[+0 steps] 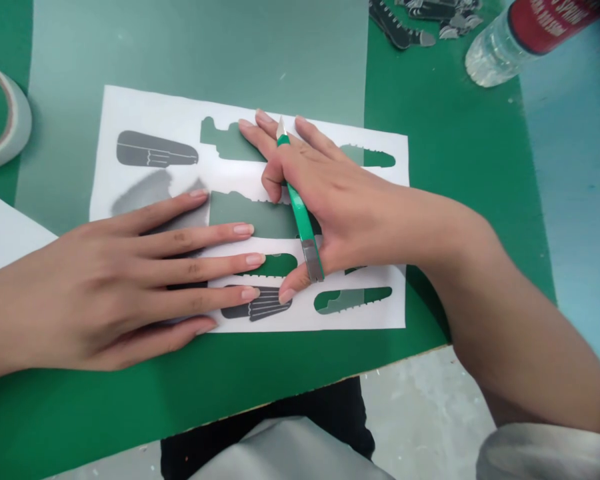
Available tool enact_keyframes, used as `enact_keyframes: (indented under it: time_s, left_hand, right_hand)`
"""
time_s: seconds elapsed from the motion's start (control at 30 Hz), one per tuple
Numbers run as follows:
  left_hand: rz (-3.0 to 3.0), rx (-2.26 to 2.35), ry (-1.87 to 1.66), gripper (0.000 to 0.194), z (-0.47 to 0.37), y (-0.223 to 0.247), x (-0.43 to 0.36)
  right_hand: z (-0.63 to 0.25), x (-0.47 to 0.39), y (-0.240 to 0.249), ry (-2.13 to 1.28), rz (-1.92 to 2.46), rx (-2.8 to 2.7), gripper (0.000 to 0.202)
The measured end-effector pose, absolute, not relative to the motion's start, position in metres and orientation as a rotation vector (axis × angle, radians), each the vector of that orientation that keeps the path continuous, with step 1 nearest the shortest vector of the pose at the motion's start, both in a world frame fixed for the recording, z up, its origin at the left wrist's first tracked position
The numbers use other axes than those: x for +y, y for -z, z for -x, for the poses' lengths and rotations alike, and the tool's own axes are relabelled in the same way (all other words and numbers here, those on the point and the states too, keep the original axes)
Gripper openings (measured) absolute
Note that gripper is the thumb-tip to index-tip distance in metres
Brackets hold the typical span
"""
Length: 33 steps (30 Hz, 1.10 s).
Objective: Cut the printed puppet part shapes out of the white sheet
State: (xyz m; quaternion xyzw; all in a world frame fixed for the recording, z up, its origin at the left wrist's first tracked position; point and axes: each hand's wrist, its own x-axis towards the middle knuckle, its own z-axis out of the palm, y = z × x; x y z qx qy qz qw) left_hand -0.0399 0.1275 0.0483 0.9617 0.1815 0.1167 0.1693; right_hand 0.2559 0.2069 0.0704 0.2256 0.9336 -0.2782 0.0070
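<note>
white sheet partly under fingers, tape roll, bottle nearby

I see the white sheet lying flat, its openings showing green beneath, with one dark printed shape near its far left corner and another along its near edge. Over it slants the green craft knife, blade bared and pointing toward the far edge.

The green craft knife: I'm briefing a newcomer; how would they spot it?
On the green table lies a large white sheet. The right hand over it holds the knife. Unlike the flat dark shapes nearby, it has a slim green handle and pointed blade.
</note>
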Motion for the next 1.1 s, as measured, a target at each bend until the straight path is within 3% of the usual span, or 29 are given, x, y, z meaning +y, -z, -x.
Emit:
enact_keyframes:
  time_s: [0.27,0.4,0.57,0.77,1.1]
  left_hand:
    - [-2.712,0.531,-0.336,0.054,0.0376,-0.0503,0.1271]
    - [-2.672,0.536,-0.349,0.049,0.0369,-0.0516,0.1279]
    - [-2.680,0.521,-0.353,0.048,0.0367,-0.0530,0.1285]
    - [-2.669,0.536,-0.356,0.047,0.0380,-0.0530,0.1276]
    - [-2.693,0.557,-0.303,0.049,0.0379,-0.0542,0.1278]
  right_hand:
    - [-0.2572,0.2068,-0.0679,0.878,-0.672,2.968,0.130]
    - [-0.2566,0.2070,-0.0678,0.941,-0.677,2.978,0.108]
    - [-0.2565,0.2066,-0.0672,1.010,-0.720,2.987,0.108]
    - [-0.2565,0.2067,-0.0666,1.026,-0.712,2.987,0.089]
    - [-0.2578,0.2094,-0.0647,0.987,-0.673,2.982,0.093]
